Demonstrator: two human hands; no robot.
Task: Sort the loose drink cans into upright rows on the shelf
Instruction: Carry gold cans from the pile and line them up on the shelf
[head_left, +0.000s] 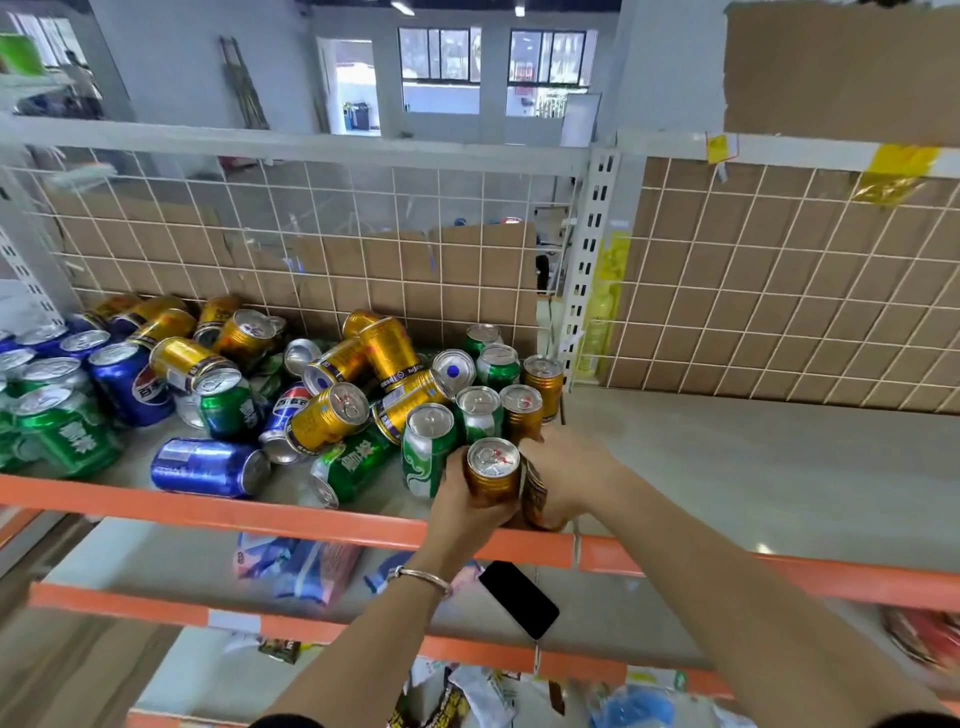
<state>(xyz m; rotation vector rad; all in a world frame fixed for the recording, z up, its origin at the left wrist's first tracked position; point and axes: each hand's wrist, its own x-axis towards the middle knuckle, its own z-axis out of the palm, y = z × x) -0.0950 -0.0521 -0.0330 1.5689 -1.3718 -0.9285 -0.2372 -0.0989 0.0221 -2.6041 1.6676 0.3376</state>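
1. The shelf (727, 467) was a pale deck behind an orange rail (260, 512), backed by a wire grid (363, 234) with cardboard behind it.
2. Loose cans (332, 415), gold, green and blue, lay heaped on their sides across the middle, some leaning on each other.
3. At the heap's right edge stood 2 short upright rows, green cans (480, 410) beside gold ones (522, 410), running from back to front.
4. The left grip (462, 499) was clamped round a gold can (493, 467), held upright at the front of the gold row, probably to extend it toward the rail.
5. That can showed a silver lid with its pull tab intact, a shiny gold wall and no visible dent.
6. The right grip (566, 467) was wrapped round a 2nd can (535, 499), darker gold and tilted, touching the 1st; motion blur hid its fingers' exact hold.
7. Both cans sat just behind the rail, likely paired so each could be set down in line.
8. A phone (519, 597) lay on the lower shelf.
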